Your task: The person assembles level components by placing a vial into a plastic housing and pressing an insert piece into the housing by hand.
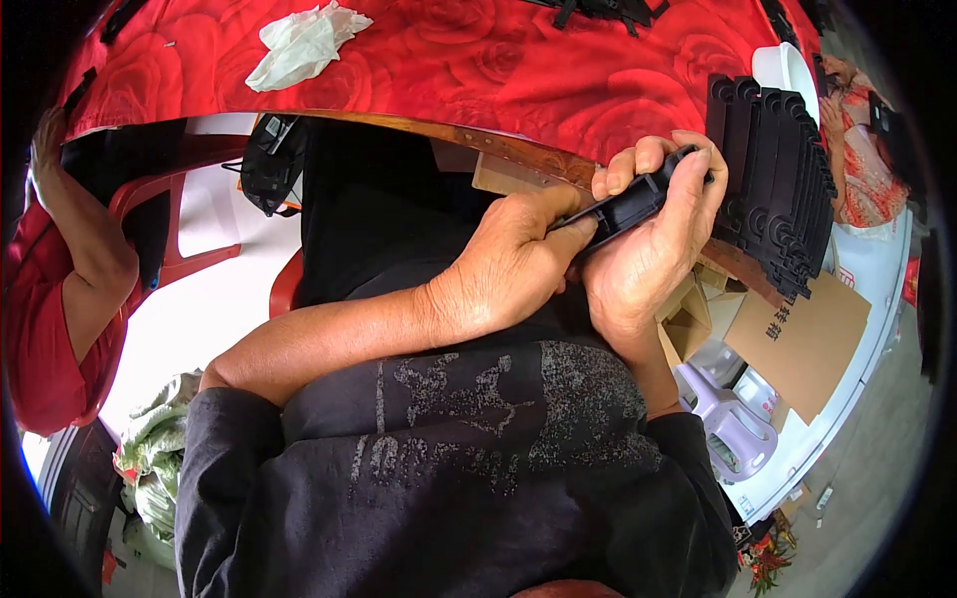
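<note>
A long black plastic part (630, 207) with a hollow, ribbed inner side is held slantwise in front of my chest, by the table's near edge. My right hand (648, 259) wraps round its upper right end, thumb on one side and fingers on the other. At the lower left end my left hand (518, 259) closes, its thumb pressed against the part. Whether the left fingers also pinch something small there is hidden. To the right of my hands, a stack of similar black plastic parts (768, 179) stands on the table corner.
A red rose-patterned cloth covers the table (449, 70). On it lie a crumpled white cloth (307, 45) and a white bowl (785, 72). Cardboard (797, 339) and a lilac plastic jug-like thing (733, 424) are at lower right. People sit at left (75, 279) and right (867, 159).
</note>
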Demonstrator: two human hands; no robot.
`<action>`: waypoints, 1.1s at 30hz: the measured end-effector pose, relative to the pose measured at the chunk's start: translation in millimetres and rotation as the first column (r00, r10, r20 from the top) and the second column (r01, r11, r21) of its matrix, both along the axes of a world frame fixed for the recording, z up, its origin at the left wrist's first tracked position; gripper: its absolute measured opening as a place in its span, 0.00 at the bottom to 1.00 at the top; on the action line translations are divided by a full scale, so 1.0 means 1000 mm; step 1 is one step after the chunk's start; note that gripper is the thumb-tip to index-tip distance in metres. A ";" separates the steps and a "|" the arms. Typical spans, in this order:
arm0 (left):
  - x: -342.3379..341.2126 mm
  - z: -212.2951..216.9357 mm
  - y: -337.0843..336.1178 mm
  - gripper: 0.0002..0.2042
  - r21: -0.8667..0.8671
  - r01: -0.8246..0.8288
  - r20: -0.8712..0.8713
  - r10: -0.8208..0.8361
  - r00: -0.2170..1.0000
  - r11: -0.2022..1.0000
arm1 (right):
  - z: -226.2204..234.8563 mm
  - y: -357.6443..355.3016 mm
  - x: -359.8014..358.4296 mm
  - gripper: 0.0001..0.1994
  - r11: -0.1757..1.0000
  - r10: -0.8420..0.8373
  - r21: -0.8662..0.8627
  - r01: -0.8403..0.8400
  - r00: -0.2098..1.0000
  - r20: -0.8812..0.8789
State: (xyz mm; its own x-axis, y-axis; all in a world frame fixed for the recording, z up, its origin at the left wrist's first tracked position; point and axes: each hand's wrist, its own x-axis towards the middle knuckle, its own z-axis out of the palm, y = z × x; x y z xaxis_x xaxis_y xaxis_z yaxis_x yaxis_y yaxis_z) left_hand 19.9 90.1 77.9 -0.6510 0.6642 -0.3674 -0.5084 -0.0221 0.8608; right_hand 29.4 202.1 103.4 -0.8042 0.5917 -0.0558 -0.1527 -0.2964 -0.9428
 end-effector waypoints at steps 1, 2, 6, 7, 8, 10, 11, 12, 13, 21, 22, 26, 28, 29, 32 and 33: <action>0.001 0.002 0.000 0.11 0.000 -0.002 0.000 0.002 1.000 1.000 | 0.002 -0.002 -0.001 0.11 1.000 0.002 0.000 -0.002 1.000 0.000; 0.002 0.004 -0.001 0.10 0.003 -0.024 0.008 0.024 1.000 1.000 | 0.003 -0.004 -0.001 0.11 1.000 0.007 0.012 -0.007 1.000 -0.015; 0.005 -0.003 0.002 0.10 0.022 -0.092 -0.166 0.095 0.982 0.995 | 0.005 -0.005 0.000 0.11 0.997 0.015 0.070 -0.011 0.999 -0.047; 0.005 -0.003 0.002 0.10 0.024 -0.091 -0.167 0.094 0.981 0.996 | 0.004 -0.004 0.000 0.11 0.997 0.013 0.072 -0.010 0.999 -0.048; 0.005 -0.003 0.001 0.10 0.027 -0.066 -0.107 0.069 0.992 0.997 | 0.001 -0.002 -0.001 0.11 0.998 0.035 0.048 -0.033 0.998 -0.053; 0.003 -0.002 0.000 0.10 0.032 -0.040 -0.048 0.042 0.998 0.999 | -0.003 0.000 0.001 0.11 0.998 0.056 0.024 -0.055 0.997 -0.060; 0.003 0.000 -0.001 0.10 0.018 -0.023 -0.015 0.023 1.000 1.000 | -0.004 0.001 0.001 0.12 0.999 0.050 0.007 -0.049 0.998 -0.045; 0.003 0.000 -0.002 0.10 0.004 -0.004 0.018 0.004 1.000 1.000 | -0.005 0.001 0.001 0.12 0.999 0.043 -0.009 -0.044 0.999 -0.030; 0.002 -0.001 -0.002 0.10 0.004 -0.004 0.017 0.004 1.000 1.000 | -0.004 0.000 0.001 0.12 1.000 0.027 -0.005 -0.028 0.999 -0.041; 0.002 -0.005 0.003 0.13 -0.006 -0.030 -0.082 0.030 0.996 1.000 | -0.006 0.000 0.000 0.12 1.000 0.017 0.007 -0.017 0.999 -0.041; 0.001 -0.006 0.003 0.13 -0.005 -0.030 -0.083 0.029 0.996 1.000 | -0.006 0.000 0.000 0.12 1.000 0.013 0.001 -0.013 0.999 -0.036; 0.000 -0.008 0.004 0.15 -0.060 -0.023 -0.105 0.017 0.994 0.998 | -0.007 0.000 0.001 0.12 1.000 0.021 -0.011 -0.021 1.000 -0.021; -0.001 -0.004 0.004 0.16 -0.067 -0.015 -0.099 0.009 0.995 0.998 | -0.008 0.001 0.002 0.12 1.000 0.027 -0.001 -0.027 0.999 -0.024; -0.003 -0.001 0.003 0.16 -0.087 0.013 -0.072 -0.019 0.997 0.996 | -0.009 0.002 0.002 0.12 0.999 0.035 0.007 -0.035 0.999 -0.029; -0.002 0.001 0.003 0.16 -0.103 0.009 -0.089 -0.019 0.996 0.995 | -0.004 -0.002 0.002 0.11 0.999 0.040 0.008 -0.040 0.999 -0.030; -0.001 0.001 0.003 0.16 -0.097 -0.023 -0.133 0.010 0.991 0.995 | -0.004 -0.002 0.002 0.11 0.999 0.040 0.007 -0.040 0.999 -0.029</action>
State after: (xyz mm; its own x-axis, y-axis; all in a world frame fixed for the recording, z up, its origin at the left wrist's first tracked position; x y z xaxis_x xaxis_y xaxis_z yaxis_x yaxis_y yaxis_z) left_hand 19.1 93.3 78.8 -0.7085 0.6182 -0.3403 -0.3902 0.0586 0.9189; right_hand 31.3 199.8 99.8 -0.8284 0.5594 -0.0280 -0.1683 -0.2963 -0.9401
